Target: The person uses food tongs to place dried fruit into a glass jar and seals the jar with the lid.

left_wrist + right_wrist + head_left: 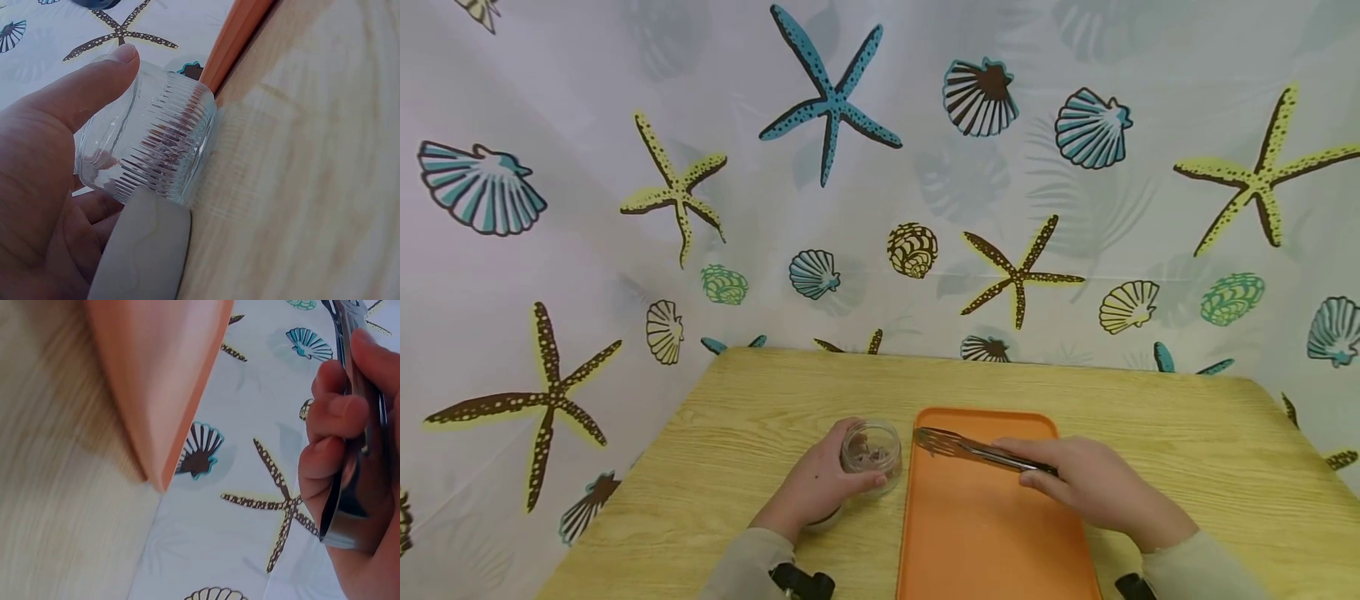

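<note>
My left hand [823, 479] grips a small clear glass jar [889, 471], thumb on the near side and fingers round the far side. Small brownish pieces [871, 455] lie inside it; their kind is unclear. In the left wrist view the ribbed jar [159, 134] stands on or just above the table. Beside it, below that hand, is a pale object with a curved edge [147, 240], partly hidden, perhaps a lid. My right hand [1086, 483] holds metal tongs [981, 451] above the orange tray [992, 533], their tips pointing left near its left rim.
Light wood-grain table [1187, 442] extends on both sides of the tray. A white curtain [910, 175] printed with starfish and shells hangs behind the table and along its sides. The tray's raised rim [985, 411] lies between the two hands.
</note>
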`<act>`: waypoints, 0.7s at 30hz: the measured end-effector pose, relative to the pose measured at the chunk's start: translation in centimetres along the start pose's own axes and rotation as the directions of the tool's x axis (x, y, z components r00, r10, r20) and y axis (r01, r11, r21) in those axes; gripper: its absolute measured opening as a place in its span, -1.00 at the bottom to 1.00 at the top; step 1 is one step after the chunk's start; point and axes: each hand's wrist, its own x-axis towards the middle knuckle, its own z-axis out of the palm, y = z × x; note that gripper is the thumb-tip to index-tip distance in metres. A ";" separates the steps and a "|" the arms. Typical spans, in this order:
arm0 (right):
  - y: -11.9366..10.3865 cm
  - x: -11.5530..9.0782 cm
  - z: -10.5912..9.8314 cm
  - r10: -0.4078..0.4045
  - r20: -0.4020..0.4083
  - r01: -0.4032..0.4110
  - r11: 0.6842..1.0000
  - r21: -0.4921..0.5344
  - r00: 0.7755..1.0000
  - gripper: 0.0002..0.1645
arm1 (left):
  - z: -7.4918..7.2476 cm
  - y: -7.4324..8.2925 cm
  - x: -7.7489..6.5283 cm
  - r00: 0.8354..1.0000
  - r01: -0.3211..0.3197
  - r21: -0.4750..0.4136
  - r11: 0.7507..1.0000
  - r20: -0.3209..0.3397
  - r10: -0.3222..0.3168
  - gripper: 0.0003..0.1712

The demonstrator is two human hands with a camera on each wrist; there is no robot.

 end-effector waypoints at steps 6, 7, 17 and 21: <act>-1.1 1.9 0.5 -0.019 -0.011 0.019 0.999 -0.043 1.000 -0.41 | -0.1 0.0 -0.1 1.000 0.000 -0.002 1.000 0.006 0.000 0.15; -1.2 2.2 0.6 -0.020 -0.012 0.019 0.999 -0.049 1.000 -0.41 | -0.1 0.0 -0.1 1.000 -0.001 -0.002 1.000 0.006 0.001 0.15; -2.1 3.6 1.0 -0.010 -0.020 0.009 0.999 -0.047 1.000 -0.43 | -0.1 0.1 0.0 1.000 -0.006 -0.007 1.000 0.005 0.006 0.16; -2.2 3.9 1.1 -0.015 -0.025 0.014 0.999 -0.042 1.000 -0.43 | -0.1 0.1 0.0 1.000 -0.002 -0.006 1.000 0.008 0.002 0.17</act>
